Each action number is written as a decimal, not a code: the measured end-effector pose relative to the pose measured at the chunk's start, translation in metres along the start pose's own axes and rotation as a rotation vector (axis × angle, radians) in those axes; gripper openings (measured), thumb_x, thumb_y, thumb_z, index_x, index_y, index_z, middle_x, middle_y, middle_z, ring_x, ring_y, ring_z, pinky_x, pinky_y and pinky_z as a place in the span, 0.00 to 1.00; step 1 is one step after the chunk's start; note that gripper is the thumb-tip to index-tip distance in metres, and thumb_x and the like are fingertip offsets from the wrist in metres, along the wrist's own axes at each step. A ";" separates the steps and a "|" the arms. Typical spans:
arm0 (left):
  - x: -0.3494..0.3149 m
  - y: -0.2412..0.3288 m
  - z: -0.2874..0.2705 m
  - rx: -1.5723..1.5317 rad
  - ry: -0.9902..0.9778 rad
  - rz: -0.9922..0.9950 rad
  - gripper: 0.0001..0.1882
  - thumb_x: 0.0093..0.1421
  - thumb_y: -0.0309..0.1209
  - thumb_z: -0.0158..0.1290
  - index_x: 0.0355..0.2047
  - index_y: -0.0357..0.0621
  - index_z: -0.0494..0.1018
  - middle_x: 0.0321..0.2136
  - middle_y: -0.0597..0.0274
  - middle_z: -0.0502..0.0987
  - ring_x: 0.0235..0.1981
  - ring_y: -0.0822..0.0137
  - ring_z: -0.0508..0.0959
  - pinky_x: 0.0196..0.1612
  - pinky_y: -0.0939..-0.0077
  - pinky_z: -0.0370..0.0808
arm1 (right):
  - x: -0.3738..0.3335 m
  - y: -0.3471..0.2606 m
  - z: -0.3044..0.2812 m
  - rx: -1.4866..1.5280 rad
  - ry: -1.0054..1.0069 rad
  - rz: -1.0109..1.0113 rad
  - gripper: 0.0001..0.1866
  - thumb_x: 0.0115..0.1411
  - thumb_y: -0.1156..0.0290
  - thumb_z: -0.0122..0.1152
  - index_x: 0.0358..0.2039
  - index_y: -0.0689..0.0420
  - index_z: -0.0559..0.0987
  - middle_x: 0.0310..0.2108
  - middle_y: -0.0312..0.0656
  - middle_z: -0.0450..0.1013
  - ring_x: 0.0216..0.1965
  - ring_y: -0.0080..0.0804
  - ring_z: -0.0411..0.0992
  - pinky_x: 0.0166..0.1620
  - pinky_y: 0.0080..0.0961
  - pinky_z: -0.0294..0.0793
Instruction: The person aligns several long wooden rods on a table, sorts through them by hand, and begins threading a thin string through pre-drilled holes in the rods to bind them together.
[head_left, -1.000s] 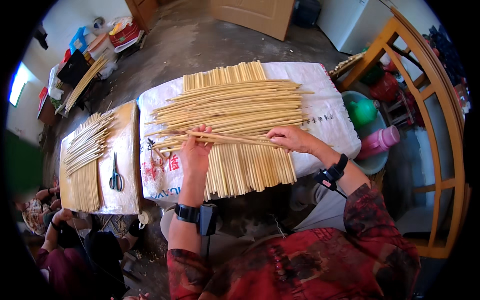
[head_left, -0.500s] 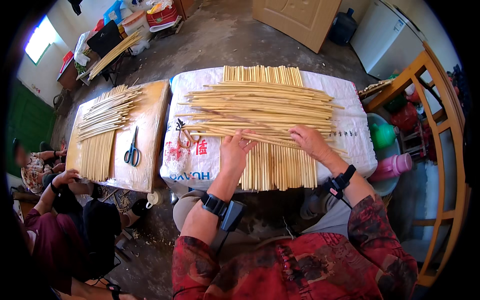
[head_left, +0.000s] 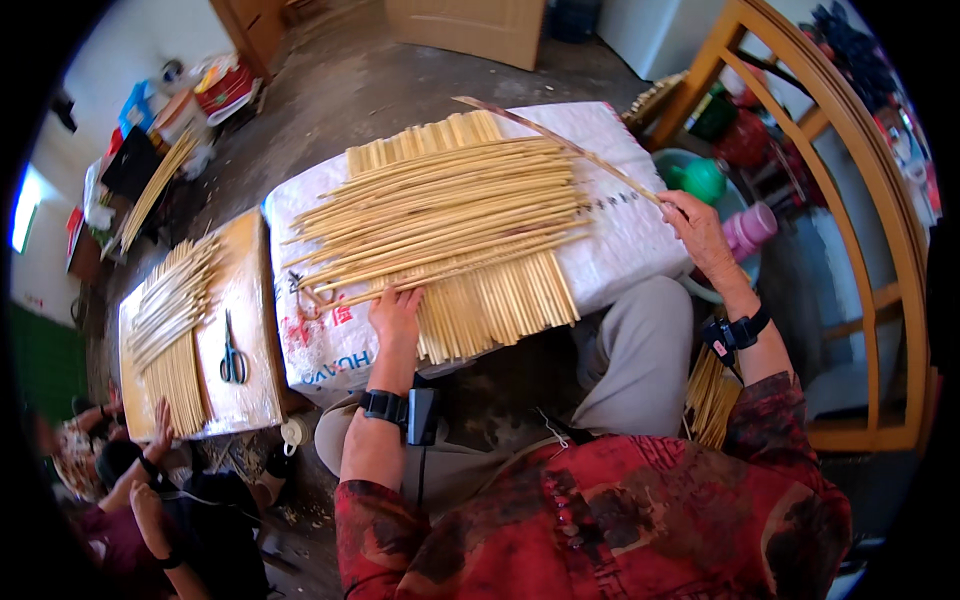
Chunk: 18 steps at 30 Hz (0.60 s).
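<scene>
my right hand [head_left: 697, 230] is closed around the near end of a long, thin, slightly bowed brownish stalk [head_left: 582, 152]. the stalk slants away from me to the left, across the far right part of a table covered in white woven plastic [head_left: 640, 250], and its tip reaches past the far edge in my view. i cannot tell whether it touches the covering.

my left hand [head_left: 396, 312] lies at the near edge of a broad pile of straw-yellow, slender, round stalks [head_left: 440, 205], fingers stretched forward and touching the nearest ones; i cannot tell whether it grips any. the pile lies roughly crosswise before me, on top of a flat row of straight yellow stalks [head_left: 500, 305] pointing away from me.

to my left, a lower-looking tan tabletop wrapped in clear plastic [head_left: 245, 270] bears more pale stalks and dark scissors with looped handles [head_left: 232, 362]. a co-worker's raised hand [head_left: 160, 430] is near its front edge. to my right, beyond my hand, are a rounded green plastic container [head_left: 702, 180] and a pink cylindrical container [head_left: 752, 230].
</scene>
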<state>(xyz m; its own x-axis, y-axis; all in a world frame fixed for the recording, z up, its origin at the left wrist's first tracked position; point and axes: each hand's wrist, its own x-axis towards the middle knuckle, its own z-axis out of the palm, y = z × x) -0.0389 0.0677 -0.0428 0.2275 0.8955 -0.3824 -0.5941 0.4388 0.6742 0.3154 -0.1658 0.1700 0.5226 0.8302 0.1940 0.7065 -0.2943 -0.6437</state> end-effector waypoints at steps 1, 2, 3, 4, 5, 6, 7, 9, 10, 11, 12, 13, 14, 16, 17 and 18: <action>0.002 -0.001 -0.002 0.032 -0.004 0.005 0.11 0.63 0.30 0.36 0.42 0.36 0.61 0.42 0.44 0.68 0.46 0.47 0.70 0.47 0.50 0.72 | -0.014 0.014 -0.006 0.033 0.017 0.024 0.10 0.57 0.72 0.51 0.39 0.59 0.74 0.22 0.37 0.69 0.19 0.21 0.63 0.25 0.17 0.65; 0.004 -0.001 -0.003 0.065 -0.009 0.011 0.13 0.63 0.31 0.36 0.43 0.35 0.61 0.43 0.43 0.67 0.47 0.47 0.69 0.48 0.50 0.71 | -0.029 0.030 -0.010 0.076 0.025 0.080 0.10 0.57 0.72 0.51 0.39 0.59 0.74 0.22 0.36 0.69 0.18 0.20 0.63 0.24 0.17 0.65; 0.002 -0.001 0.005 0.052 -0.014 -0.042 0.15 0.63 0.32 0.36 0.45 0.33 0.60 0.45 0.41 0.66 0.49 0.46 0.68 0.50 0.50 0.69 | -0.047 0.050 -0.016 0.113 0.044 0.145 0.10 0.58 0.72 0.51 0.39 0.59 0.75 0.22 0.35 0.69 0.18 0.19 0.62 0.24 0.16 0.64; -0.003 0.004 0.009 0.043 -0.008 -0.091 0.16 0.63 0.32 0.36 0.46 0.32 0.59 0.46 0.40 0.65 0.50 0.45 0.66 0.52 0.50 0.68 | -0.064 0.062 -0.020 0.157 0.055 0.206 0.10 0.58 0.72 0.51 0.40 0.59 0.75 0.21 0.34 0.69 0.18 0.18 0.62 0.23 0.16 0.63; -0.007 0.009 0.014 0.036 -0.002 -0.141 0.18 0.63 0.33 0.36 0.48 0.30 0.58 0.48 0.39 0.63 0.52 0.45 0.65 0.53 0.51 0.66 | -0.081 0.070 -0.022 0.210 0.070 0.292 0.10 0.58 0.71 0.51 0.40 0.58 0.75 0.22 0.32 0.69 0.17 0.16 0.60 0.21 0.14 0.62; -0.002 0.016 0.008 0.024 -0.038 -0.185 0.20 0.64 0.34 0.36 0.49 0.28 0.56 0.50 0.38 0.61 0.54 0.44 0.63 0.55 0.51 0.64 | -0.095 0.086 -0.023 0.299 0.088 0.318 0.11 0.59 0.71 0.50 0.41 0.58 0.75 0.21 0.32 0.69 0.16 0.15 0.60 0.19 0.13 0.60; 0.002 0.019 0.002 0.013 -0.067 -0.233 0.22 0.64 0.34 0.36 0.51 0.25 0.55 0.52 0.37 0.59 0.55 0.44 0.61 0.56 0.51 0.62 | -0.110 0.096 -0.023 0.346 0.121 0.369 0.11 0.59 0.70 0.50 0.41 0.57 0.75 0.21 0.32 0.69 0.16 0.14 0.60 0.19 0.12 0.59; -0.009 0.030 0.006 0.057 0.059 -0.329 0.22 0.63 0.32 0.37 0.50 0.24 0.55 0.53 0.35 0.58 0.56 0.43 0.59 0.57 0.47 0.60 | -0.146 0.119 -0.020 0.437 0.194 0.440 0.11 0.59 0.68 0.51 0.41 0.56 0.74 0.21 0.31 0.69 0.16 0.12 0.60 0.17 0.10 0.57; -0.006 0.036 0.000 0.071 -0.004 -0.391 0.22 0.62 0.31 0.38 0.51 0.25 0.54 0.53 0.36 0.59 0.57 0.44 0.59 0.57 0.44 0.59 | -0.160 0.129 -0.020 0.472 0.231 0.480 0.11 0.59 0.67 0.52 0.41 0.56 0.74 0.20 0.30 0.68 0.16 0.12 0.60 0.17 0.10 0.57; -0.010 0.049 -0.009 0.107 -0.014 -0.439 0.21 0.61 0.31 0.40 0.50 0.27 0.55 0.53 0.38 0.59 0.57 0.45 0.60 0.56 0.44 0.60 | -0.173 0.138 -0.013 0.464 0.220 0.504 0.11 0.59 0.66 0.52 0.40 0.56 0.74 0.20 0.30 0.68 0.16 0.13 0.60 0.17 0.11 0.57; -0.019 0.055 0.000 0.182 0.017 -0.445 0.21 0.60 0.30 0.41 0.50 0.29 0.56 0.53 0.41 0.60 0.57 0.47 0.60 0.55 0.45 0.61 | -0.185 0.147 -0.014 0.446 0.216 0.524 0.11 0.59 0.66 0.53 0.40 0.56 0.75 0.19 0.30 0.67 0.16 0.13 0.59 0.18 0.12 0.57; -0.019 0.055 0.000 0.228 0.037 -0.468 0.20 0.59 0.30 0.42 0.49 0.29 0.57 0.52 0.42 0.62 0.56 0.48 0.62 0.55 0.46 0.62 | -0.201 0.161 -0.014 0.394 0.231 0.529 0.11 0.59 0.65 0.52 0.39 0.56 0.75 0.19 0.30 0.67 0.16 0.13 0.59 0.18 0.12 0.57; -0.017 0.055 -0.002 0.273 0.058 -0.489 0.19 0.59 0.30 0.44 0.48 0.30 0.59 0.51 0.43 0.63 0.55 0.50 0.63 0.54 0.47 0.64 | -0.218 0.175 -0.013 0.342 0.244 0.533 0.11 0.59 0.64 0.52 0.38 0.56 0.75 0.19 0.30 0.67 0.17 0.13 0.59 0.18 0.12 0.57; -0.014 0.050 -0.007 0.355 0.003 -0.473 0.18 0.58 0.29 0.46 0.46 0.31 0.61 0.48 0.45 0.65 0.53 0.52 0.65 0.53 0.50 0.65 | -0.244 0.189 -0.013 0.294 0.266 0.557 0.11 0.60 0.63 0.50 0.37 0.56 0.75 0.18 0.30 0.66 0.17 0.14 0.59 0.19 0.13 0.58; -0.014 0.051 -0.010 0.395 -0.020 -0.456 0.17 0.58 0.28 0.47 0.46 0.31 0.62 0.47 0.46 0.66 0.52 0.53 0.66 0.53 0.51 0.66 | -0.258 0.192 -0.011 0.305 0.275 0.582 0.12 0.61 0.62 0.50 0.36 0.56 0.75 0.17 0.30 0.65 0.17 0.15 0.59 0.20 0.14 0.58; -0.017 0.054 -0.012 0.400 -0.025 -0.447 0.17 0.57 0.28 0.47 0.45 0.32 0.63 0.46 0.47 0.66 0.52 0.53 0.66 0.52 0.52 0.67 | -0.267 0.193 -0.008 0.319 0.282 0.598 0.13 0.61 0.61 0.49 0.36 0.56 0.75 0.17 0.30 0.64 0.17 0.16 0.59 0.21 0.15 0.59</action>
<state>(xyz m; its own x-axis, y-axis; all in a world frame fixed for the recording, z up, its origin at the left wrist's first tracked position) -0.0842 0.0758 -0.0071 0.4089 0.6174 -0.6720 -0.1013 0.7626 0.6389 0.3161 -0.4485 -0.0001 0.9087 0.4046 -0.1025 0.1109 -0.4708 -0.8752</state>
